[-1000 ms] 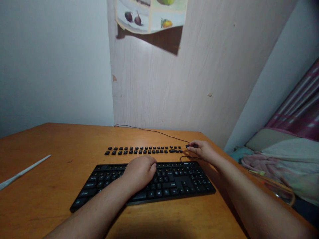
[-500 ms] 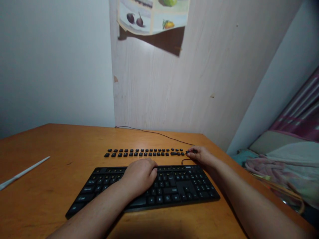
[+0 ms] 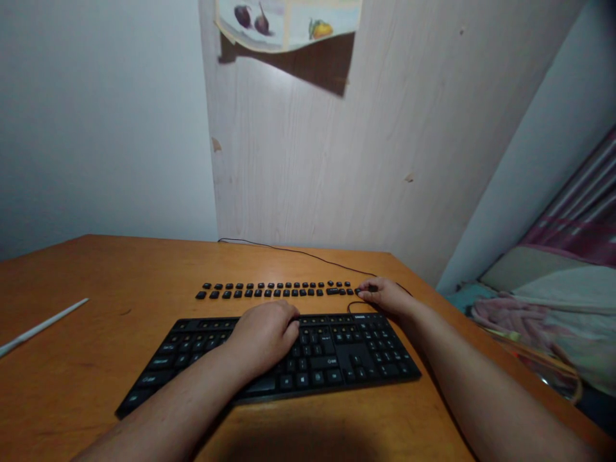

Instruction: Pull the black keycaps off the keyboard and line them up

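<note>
A black keyboard [image 3: 353,350] lies on the wooden desk, with bare sockets showing along its upper rows where keycaps are off. My left hand [image 3: 267,333] rests palm down across its middle, thumb apart from the index finger; the other fingers are mostly hidden. Beyond the keyboard, loose black keycaps [image 3: 269,292] stand in two neat rows, a wider one [image 3: 333,291] among them. At the right end of the nearer row, my right hand [image 3: 382,294] has thumb and finger closed on a small black keycap [image 3: 358,291], low at the desk surface.
A thin black cable [image 3: 298,251] runs along the back of the wooden desk [image 3: 144,269]. On the left lies a long white stick [image 3: 45,326]. A wall stands behind the desk, with a fruit picture [image 3: 289,25] hanging on it. Bedding [image 3: 520,314] is beyond the right edge.
The view has shifted slightly, so everything sits a little higher and further left. My right hand stays at the end of the nearer keycap row; my left hand remains on the keyboard.
</note>
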Available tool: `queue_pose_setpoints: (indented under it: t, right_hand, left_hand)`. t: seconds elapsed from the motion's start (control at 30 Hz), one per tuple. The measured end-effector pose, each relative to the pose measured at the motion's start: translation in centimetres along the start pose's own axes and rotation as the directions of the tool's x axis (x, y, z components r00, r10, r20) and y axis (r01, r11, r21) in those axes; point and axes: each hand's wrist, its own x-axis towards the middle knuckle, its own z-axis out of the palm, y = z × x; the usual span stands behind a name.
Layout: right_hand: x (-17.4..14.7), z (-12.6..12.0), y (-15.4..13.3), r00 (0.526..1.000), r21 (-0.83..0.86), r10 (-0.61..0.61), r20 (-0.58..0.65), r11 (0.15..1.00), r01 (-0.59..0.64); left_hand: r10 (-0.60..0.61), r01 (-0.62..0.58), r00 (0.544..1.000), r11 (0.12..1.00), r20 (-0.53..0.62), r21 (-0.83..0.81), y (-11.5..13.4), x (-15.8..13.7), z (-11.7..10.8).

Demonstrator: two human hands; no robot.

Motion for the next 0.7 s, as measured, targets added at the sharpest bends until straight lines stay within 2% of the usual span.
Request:
queue_pose_setpoints:
  t: [0.43,0.7]
  right_hand:
    - [0.12,0.12,0.67,0.999,0.037,-0.020,0.029,0.999,0.019]
    - [-0.05,-0.04,0.07,1.000,0.004,-0.023,-0.004,1.000,0.023]
  left_hand:
    - [-0.005,0.005,1.000,1.000,0.017,0.031,0.11,0.05,-0.16]
    - [-0.009,0.009,1.000,1.000,0.016,0.017,0.06,0.09,-0.03]
